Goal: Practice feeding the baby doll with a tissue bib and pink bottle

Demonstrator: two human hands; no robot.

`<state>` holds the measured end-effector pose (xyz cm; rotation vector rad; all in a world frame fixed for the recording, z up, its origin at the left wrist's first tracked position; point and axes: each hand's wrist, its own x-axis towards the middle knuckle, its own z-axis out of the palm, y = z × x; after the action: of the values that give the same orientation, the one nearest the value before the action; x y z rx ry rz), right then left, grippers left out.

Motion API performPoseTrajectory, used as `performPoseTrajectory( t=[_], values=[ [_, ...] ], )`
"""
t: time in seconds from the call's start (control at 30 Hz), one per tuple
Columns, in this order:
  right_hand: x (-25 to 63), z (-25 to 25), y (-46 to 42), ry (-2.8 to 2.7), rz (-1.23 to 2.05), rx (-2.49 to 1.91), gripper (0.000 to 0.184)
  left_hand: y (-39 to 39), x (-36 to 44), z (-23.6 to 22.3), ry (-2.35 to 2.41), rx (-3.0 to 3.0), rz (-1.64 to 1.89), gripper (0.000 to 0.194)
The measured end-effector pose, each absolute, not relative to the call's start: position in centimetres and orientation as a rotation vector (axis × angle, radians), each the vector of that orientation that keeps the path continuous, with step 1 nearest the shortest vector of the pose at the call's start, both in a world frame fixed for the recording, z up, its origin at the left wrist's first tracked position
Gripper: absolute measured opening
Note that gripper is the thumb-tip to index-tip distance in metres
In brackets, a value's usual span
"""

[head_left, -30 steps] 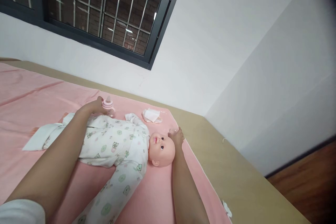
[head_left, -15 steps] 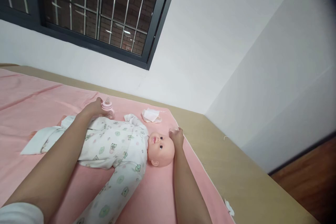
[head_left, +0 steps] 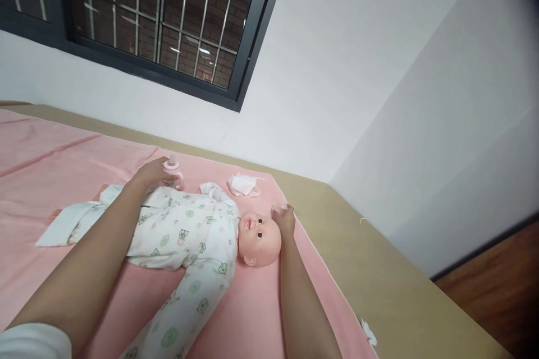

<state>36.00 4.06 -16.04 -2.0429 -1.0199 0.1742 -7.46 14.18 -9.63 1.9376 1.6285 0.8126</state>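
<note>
A baby doll (head_left: 181,230) in white printed clothes lies on its back on the pink blanket (head_left: 248,308), its head to the right. Reaching across its body, my left hand (head_left: 152,173) is closed around a baby bottle (head_left: 172,168) with a pink collar and clear teat, which stands upright beyond the doll's torso. Just past the doll's head, my right hand (head_left: 287,217) has its fingers closed on a small clear cap (head_left: 278,211), low over the blanket. My fingers partly hide the cap, and the bottle's body is partly covered by my left hand.
A white tissue pack (head_left: 243,184) lies on the blanket beyond the doll's shoulder. The blanket covers part of a wooden surface (head_left: 357,247), with a crumpled white scrap (head_left: 368,332) near its edge. Behind are a white wall and a barred window (head_left: 155,22).
My left hand has shifted slightly and its fingers now wrap farther around the front of the bottle. The right hand stays nearly still, with the doll unmoved.
</note>
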Motion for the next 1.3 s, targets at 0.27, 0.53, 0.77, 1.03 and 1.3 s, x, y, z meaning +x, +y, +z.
performPoseTrajectory(
  t=[0.27, 0.53, 0.77, 1.03, 1.3],
  values=[
    [36.2, -16.2, 4.2, -0.999, 0.182, -2.003, 0.070, 15.1, -8.1, -9.6, 1.658, 1.911, 0.901, 0.058],
    [36.4, -12.2, 4.5, -0.945, 0.205, -1.615, 0.070, 10.8, -6.0, -4.1, 1.333, 1.811, 1.158, 0.056],
    [30.8, -2.9, 0.6, -1.205, 0.395, -1.083, 0.076, 6.1, -2.4, -0.5, 0.977, 1.964, 0.936, 0.048],
    [22.0, 0.1, -3.3, -1.560, 0.475, -0.823, 0.077, 1.5, 0.8, 0.9, 0.679, 2.100, 0.667, 0.041],
    [21.2, -0.7, -3.2, -1.804, 0.727, -0.812, 0.076, 1.9, 1.4, 0.3, 0.676, 2.040, 0.790, 0.080]
  ],
)
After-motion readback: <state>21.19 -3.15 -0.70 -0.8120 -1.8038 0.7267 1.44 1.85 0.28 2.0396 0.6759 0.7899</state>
